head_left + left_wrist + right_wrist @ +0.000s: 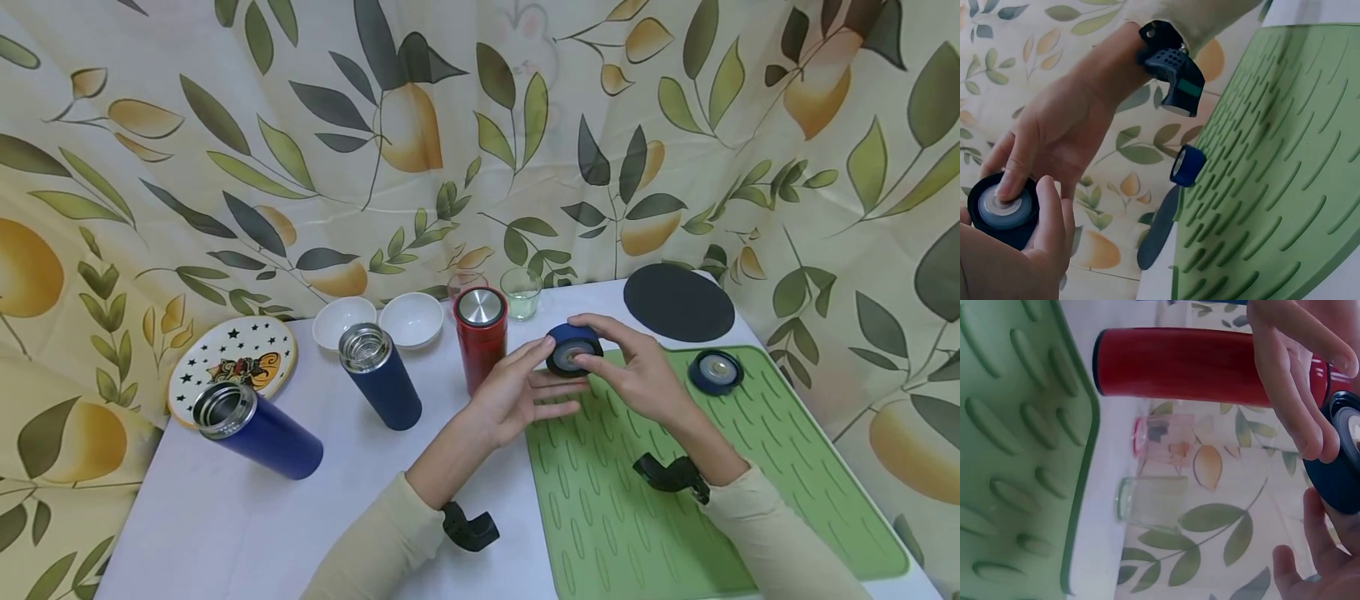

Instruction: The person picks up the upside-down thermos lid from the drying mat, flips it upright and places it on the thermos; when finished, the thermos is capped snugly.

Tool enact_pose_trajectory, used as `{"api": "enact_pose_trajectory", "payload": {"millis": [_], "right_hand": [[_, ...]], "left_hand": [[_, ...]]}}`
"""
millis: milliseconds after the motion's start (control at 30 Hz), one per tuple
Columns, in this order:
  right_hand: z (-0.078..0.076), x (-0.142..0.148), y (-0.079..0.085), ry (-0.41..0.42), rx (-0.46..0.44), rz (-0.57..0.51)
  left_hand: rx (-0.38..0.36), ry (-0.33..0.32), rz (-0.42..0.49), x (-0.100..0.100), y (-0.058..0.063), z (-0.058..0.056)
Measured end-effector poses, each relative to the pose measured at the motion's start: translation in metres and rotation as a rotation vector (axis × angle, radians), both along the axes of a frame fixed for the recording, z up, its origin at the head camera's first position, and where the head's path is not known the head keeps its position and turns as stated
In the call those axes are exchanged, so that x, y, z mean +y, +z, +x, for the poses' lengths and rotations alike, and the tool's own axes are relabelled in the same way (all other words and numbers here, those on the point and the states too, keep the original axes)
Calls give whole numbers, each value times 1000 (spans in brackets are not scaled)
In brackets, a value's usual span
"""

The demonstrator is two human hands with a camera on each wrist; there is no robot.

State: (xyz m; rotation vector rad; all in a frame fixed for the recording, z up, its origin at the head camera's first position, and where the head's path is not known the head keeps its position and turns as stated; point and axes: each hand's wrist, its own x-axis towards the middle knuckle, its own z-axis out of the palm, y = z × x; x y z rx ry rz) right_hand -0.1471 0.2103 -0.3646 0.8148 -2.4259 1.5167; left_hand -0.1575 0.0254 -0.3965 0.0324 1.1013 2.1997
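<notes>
A dark blue round lid (567,342) is held above the table with its inner side facing up toward the head view. My right hand (637,367) pinches it, the thumb on its pale inner disc and the fingers over the far rim, as the left wrist view (1007,209) also shows. My left hand (510,396) is at the lid's left edge, thumb tip at the rim and several fingers stretched out below it. The upright red bottle (480,342), with a steel-topped cap, stands just behind the left hand. A second blue lid (716,372) lies on the green mat.
The green ridged mat (637,517) covers the right of the table. Two topless blue flasks (382,383), (270,437) stand left. Behind are white bowls (412,321), two small glasses (521,293), a black disc (678,302) and a patterned round board (232,354).
</notes>
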Motion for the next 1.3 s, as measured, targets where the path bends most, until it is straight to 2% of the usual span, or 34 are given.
{"api": "enact_pose_trajectory", "payload": {"millis": [67, 200, 333, 500, 600, 733, 833, 900, 1033, 1167, 1267, 1300], "right_hand": [[-3, 4, -4, 3, -33, 32], [-14, 16, -6, 44, -214, 72], [-23, 25, -1, 90, -389, 99], [-31, 26, 5, 149, -542, 88], [-34, 24, 6, 166, -588, 80], [-33, 24, 8, 170, -552, 122], [-28, 25, 12, 181, -476, 178], [-23, 25, 16, 211, -414, 198], [-14, 24, 20, 246, -266, 188], [-8, 21, 17, 214, -148, 130], [-7, 20, 7, 176, -114, 73], [-5, 18, 8, 167, -103, 59]], "left_hand": [[-4, 9, -7, -1, 1, 0], [-1, 18, -15, -1, 2, -1], [13, 29, -29, -2, 2, -2], [30, 38, -46, -1, 0, -3], [57, 46, -67, -1, -1, -4], [128, 67, -111, -2, 0, -2], [204, 88, -147, -4, 4, 1], [281, 101, -184, -6, 9, 4], [518, 153, -338, -11, 26, 17], [783, 246, -494, -15, 43, 32], [922, 325, -568, -21, 49, 44], [950, 349, -588, -24, 46, 46]]}}
